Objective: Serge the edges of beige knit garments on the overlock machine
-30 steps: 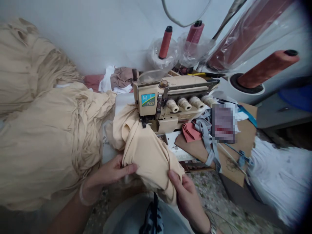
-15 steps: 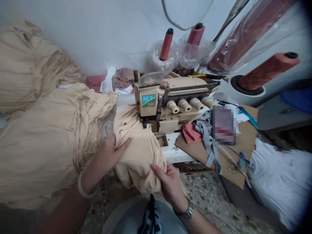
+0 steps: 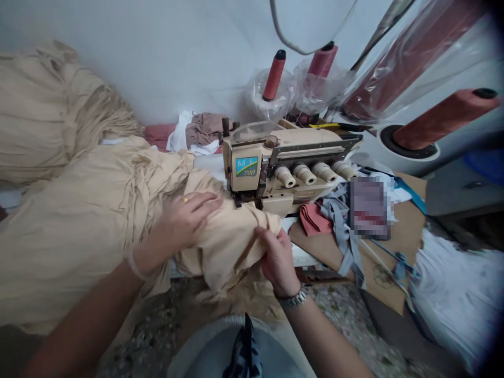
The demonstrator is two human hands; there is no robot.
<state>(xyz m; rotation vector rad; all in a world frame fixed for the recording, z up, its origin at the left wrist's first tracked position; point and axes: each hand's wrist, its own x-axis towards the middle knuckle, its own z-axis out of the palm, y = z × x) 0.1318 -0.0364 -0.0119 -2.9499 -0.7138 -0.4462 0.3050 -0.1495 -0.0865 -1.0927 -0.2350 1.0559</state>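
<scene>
A beige cloth (image 3: 232, 236) lies on the sewing machine bed, with its upper edge close to the presser foot, and hangs over the front edge in folds. My left hand (image 3: 187, 223) rests on the cloth's left part, fingers stretched toward the foot, slightly blurred. Between thumb and fingers, my right hand (image 3: 277, 257) grips the cloth's right edge; its fingertips are partly hidden underneath. The overlock sewing machine (image 3: 295, 168) stands just beyond both hands. Whether the needle is in the cloth cannot be made out.
A big heap of beige garments (image 3: 71, 226) lies to the left. Orange-red thread cones (image 3: 274, 76) stand behind the machine. At right are a cardboard sheet (image 3: 378, 268) with grey strips, a folded coral cloth (image 3: 315, 219) and a white fabric pile (image 3: 460, 294).
My left hand has moved up and right onto the cloth, nearer the presser foot. My right hand has raised the cloth's right edge toward the machine. The view has shifted slightly.
</scene>
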